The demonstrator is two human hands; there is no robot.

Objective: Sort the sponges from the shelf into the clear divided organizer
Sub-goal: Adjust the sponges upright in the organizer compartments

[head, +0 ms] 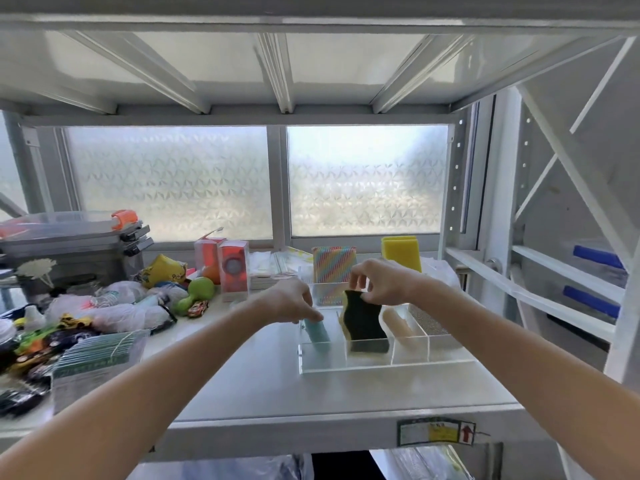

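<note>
Head view shows us working at the organizer (pixel 367 362), which sits on the shelf (pixel 277 403). Our right hand (pixel 381 282) has its grip pinched on the top edge of the black sponge (pixel 363 323), standing upright in the second compartment from the organizer's left end. Our left hand (pixel 294 301) has fingertips pressed on the teal sponge (pixel 317 332), which leans in the leftmost compartment; we cannot tell whether that grip actually closes around it. A beige roll (pixel 394 323) fills the third compartment and a silvery pad (pixel 427 323) the fourth. Behind the organizer, a striped sponge (pixel 334 263) and a yellow sponge (pixel 401 252) wait unsorted.

We judge the risks as these: the black sponge stands tall and wavy, so letting go early may let it topple over the divider; pushing the teal one down could slide the light organizer toward the shelf's front edge.
</note>
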